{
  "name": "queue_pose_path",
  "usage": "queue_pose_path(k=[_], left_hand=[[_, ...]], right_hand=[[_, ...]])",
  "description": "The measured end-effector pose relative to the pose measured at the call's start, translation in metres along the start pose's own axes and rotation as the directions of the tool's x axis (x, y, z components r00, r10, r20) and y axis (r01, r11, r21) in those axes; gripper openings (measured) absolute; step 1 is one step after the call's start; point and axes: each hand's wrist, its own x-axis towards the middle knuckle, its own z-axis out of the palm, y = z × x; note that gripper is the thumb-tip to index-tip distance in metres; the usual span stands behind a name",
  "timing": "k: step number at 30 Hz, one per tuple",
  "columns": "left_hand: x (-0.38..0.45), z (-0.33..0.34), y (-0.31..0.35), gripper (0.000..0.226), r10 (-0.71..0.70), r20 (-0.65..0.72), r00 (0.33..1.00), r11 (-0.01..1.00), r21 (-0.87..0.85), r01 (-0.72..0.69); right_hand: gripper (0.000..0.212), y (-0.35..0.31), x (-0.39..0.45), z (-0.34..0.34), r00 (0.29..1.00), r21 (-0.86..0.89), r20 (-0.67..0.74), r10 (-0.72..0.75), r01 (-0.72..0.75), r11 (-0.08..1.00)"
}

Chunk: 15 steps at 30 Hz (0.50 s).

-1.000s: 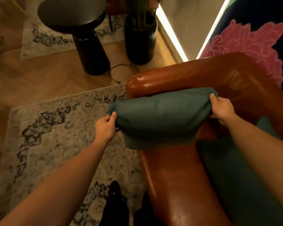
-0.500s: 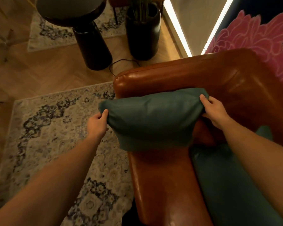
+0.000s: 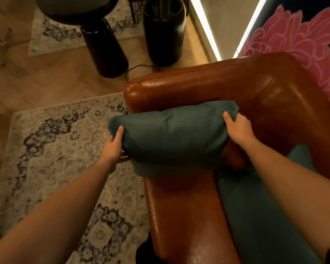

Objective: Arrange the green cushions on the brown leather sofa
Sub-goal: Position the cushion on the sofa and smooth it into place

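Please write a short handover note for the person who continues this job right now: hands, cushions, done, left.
Left hand grips the left end of the held green cushion; right hand grips its right end.
The cushion is above the brown leather sofa, over its arm corner.
A second green cushion lies on the seat.
Done: nothing placed for certain.
Left: set the held cushion down, then tidy both.

Green cushion (image 3: 171, 138), brown sofa (image 3: 189, 210), grey-patterned rug (image 3: 55, 149)

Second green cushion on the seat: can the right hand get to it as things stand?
Probably not right away. The right hand is gripping one end of the held green cushion. The second green cushion lies uncovered on the sofa seat under that forearm, so once released, the way looks free.
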Motion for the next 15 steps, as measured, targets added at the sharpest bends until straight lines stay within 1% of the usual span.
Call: queue_pose_path(k=[2, 4, 6, 7, 9, 11, 15], left_hand=[[0.002, 0.0, -0.002, 0.082, -0.015, -0.003, 1.0, 0.999, 0.028, 0.015], [0.002, 0.002, -0.008, 0.083, -0.033, -0.012, 0.999, 0.998, 0.047, 0.033], [0.003, 0.007, -0.011, 0.087, -0.046, -0.013, 0.999, 0.999, 0.028, 0.047], [0.004, 0.009, -0.012, 0.089, -0.053, -0.001, 0.999, 0.998, 0.015, 0.053], [0.005, 0.015, -0.011, 0.092, -0.069, 0.031, 0.997, 0.998, -0.011, 0.069], [0.005, 0.021, -0.009, 0.093, -0.086, 0.044, 0.995, 0.995, -0.054, 0.088], [0.005, 0.03, -0.008, 0.087, -0.065, 0.033, 0.997, 0.991, -0.117, 0.069]], right_hand=[[0.047, 0.0, 0.0, 0.002, 1.0, -0.015, -0.005, 0.011, -0.011, 1.0], [0.049, 0.005, 0.003, 0.005, 0.999, 0.005, 0.017, 0.049, -0.049, 0.999], [0.051, 0.009, 0.005, 0.006, 0.991, 0.128, 0.044, 0.127, -0.132, 0.983], [0.048, 0.011, 0.008, 0.006, 0.985, 0.189, 0.048, 0.165, -0.172, 0.967], [0.043, 0.013, 0.016, 0.005, 0.985, 0.241, 0.051, 0.165, -0.172, 0.955], [0.043, 0.007, 0.015, 0.002, 0.988, 0.247, 0.045, 0.15, -0.156, 0.956], [0.043, 0.004, 0.017, 0.0, 0.982, 0.285, 0.056, 0.182, -0.19, 0.939]])
